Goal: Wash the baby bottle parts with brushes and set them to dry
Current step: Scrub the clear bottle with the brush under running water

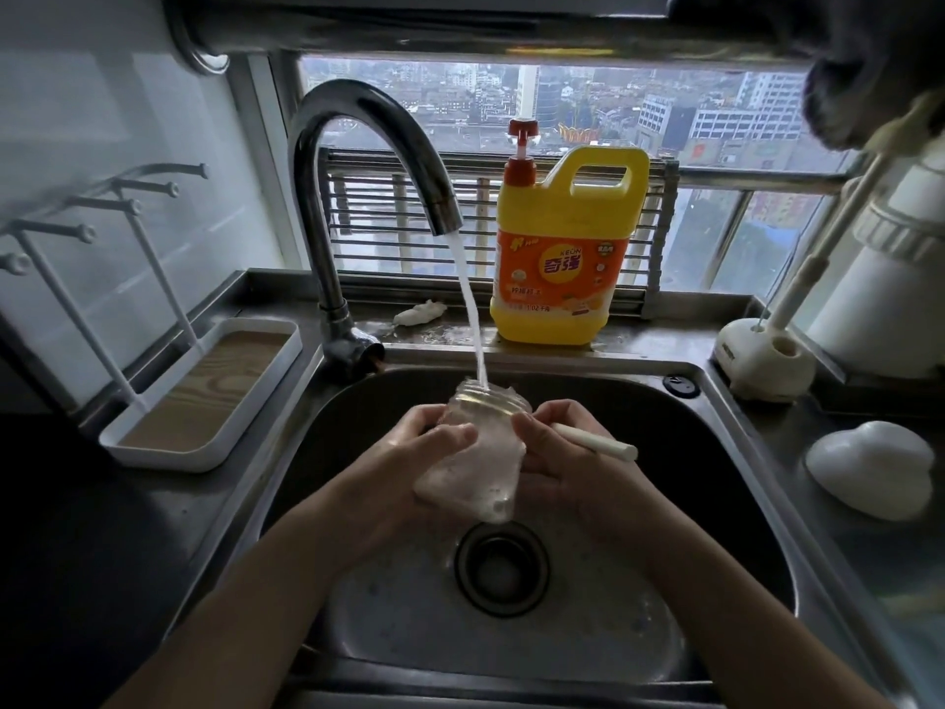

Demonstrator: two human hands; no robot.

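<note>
Head view: the clear bottle point(478, 468) is held over the sink point(741, 504), above the drain point(501, 568), mouth tilted up under the water stream point(468, 299) from the tap point(358, 161). Left hand point(419, 452) grips the bottle's side, fingers curled round it, thumb on top. Right hand point(557, 452) cups the other side, fingers curled and pinching a white brush handle point(595, 442) that pokes out right; brush head hidden. Yellow detergent jug point(562, 248) on the ledge behind. Drying rack point(204, 391) on the left counter, brush holder point(762, 360) on the right.
</note>
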